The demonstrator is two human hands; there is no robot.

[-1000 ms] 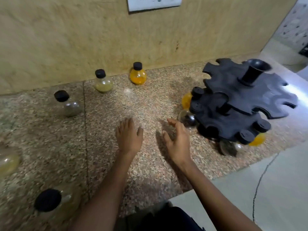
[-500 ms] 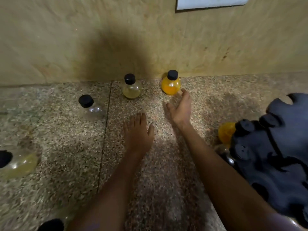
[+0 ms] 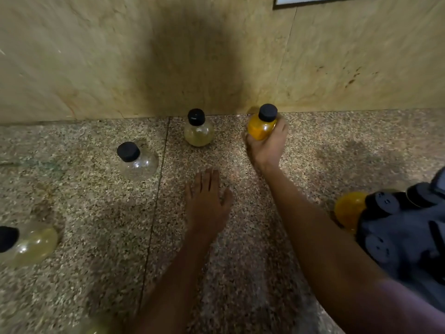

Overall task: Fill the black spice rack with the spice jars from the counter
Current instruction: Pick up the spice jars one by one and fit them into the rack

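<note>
A speckled granite worktop [image 3: 96,213] is seen from above, backed by a beige stone wall [image 3: 96,56] on which a dark shadow is cast. A seam in the stone runs from the wall toward the viewer. A white plate [image 3: 313,0] is cut off at the top edge of the wall.

The black spice rack [image 3: 404,235] is seen at the right edge, only partly in view, with an orange-filled jar [image 3: 349,210] lodged at its left side.

Three further jars with black caps stand on the worktop: a pale yellow jar [image 3: 199,133] near the wall, a clear jar [image 3: 138,162] to its left, and a yellowish jar [image 3: 29,244] at the left edge.

The right hand [image 3: 266,145] is extended to the wall, its fingers [image 3: 280,126] wrapped around an orange jar [image 3: 261,127], which is tilted slightly.

The left hand [image 3: 207,203] is held flat, palm down, fingers loosely extended and holding nothing, low over the worktop; contact cannot be told.
</note>
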